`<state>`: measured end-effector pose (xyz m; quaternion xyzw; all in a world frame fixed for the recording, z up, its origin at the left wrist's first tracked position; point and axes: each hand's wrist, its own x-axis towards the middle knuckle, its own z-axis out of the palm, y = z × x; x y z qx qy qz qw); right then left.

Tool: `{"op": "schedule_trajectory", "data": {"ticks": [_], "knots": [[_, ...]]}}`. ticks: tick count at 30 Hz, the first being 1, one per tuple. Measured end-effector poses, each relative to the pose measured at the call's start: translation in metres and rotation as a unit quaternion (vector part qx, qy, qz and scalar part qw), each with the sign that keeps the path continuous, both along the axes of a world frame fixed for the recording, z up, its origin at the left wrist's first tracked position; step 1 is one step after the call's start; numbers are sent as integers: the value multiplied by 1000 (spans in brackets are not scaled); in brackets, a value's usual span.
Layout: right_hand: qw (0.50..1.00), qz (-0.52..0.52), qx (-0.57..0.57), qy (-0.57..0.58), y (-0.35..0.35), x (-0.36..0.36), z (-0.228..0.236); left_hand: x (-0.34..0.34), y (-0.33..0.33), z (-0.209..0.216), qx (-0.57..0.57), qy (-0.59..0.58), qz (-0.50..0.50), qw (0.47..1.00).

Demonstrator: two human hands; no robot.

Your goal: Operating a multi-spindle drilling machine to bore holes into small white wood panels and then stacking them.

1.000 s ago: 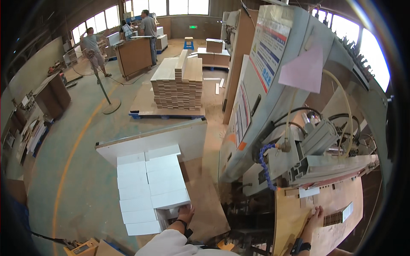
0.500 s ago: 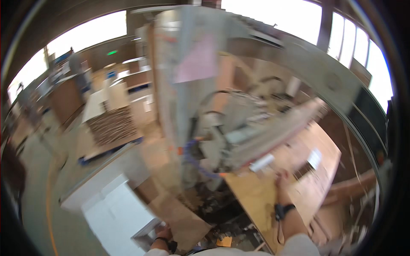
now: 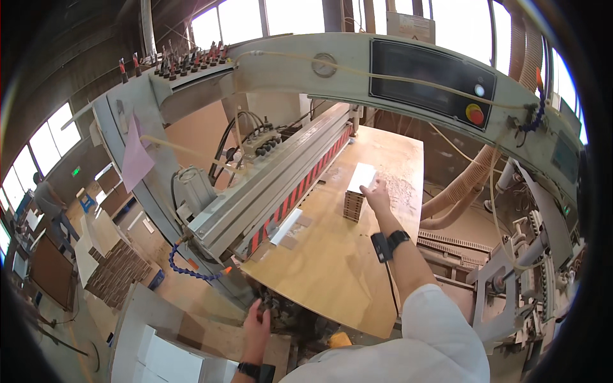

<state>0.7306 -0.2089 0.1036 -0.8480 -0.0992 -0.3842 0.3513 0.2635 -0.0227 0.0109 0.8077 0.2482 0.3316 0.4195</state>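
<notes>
I see my right hand [image 3: 375,191] far out in front of me, with the arm stretched long and straight over the big tan wooden surface [image 3: 332,268]. There is a black band on that wrist. The hand lies flat and open, fingers spread, and it rests on top of a small stack of thin wooden boards with a white top [image 3: 356,190]. It is not wrapped around the stack, only touching its top near the edge. The stack stands upright on the surface, near the far end, just beside the long grey metal rail with red stripes [image 3: 281,185] that runs slantwise across the machine. A flat white strip [image 3: 285,226] lies on the surface closer to me, next to the rail. My left hand [image 3: 257,329] is low and close to my body, under the near edge of the surface. The arm is bent and short there. Its fingers curl around some dark machine parts [image 3: 276,306], but I cannot tell if it grips them tight. A curly blue hose [image 3: 185,268] hangs to the left of it.
</notes>
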Motion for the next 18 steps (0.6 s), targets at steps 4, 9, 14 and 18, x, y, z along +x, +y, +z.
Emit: {"op": "schedule_trajectory", "data": {"ticks": [4,9,14,18], "knots": [[752,305,419,408,30,-51,33,55,-21,54,28,-85,-41,995],[621,489,448,418,-3,-98,17,125,-39,64,148,-29,-121,981],[698,516,228,441,-7,-143,-10,151,-47,35,293,1,-90,952],[786,507,28,354,0,-160,-22,151,-46,34,314,21,-85,945]]}}
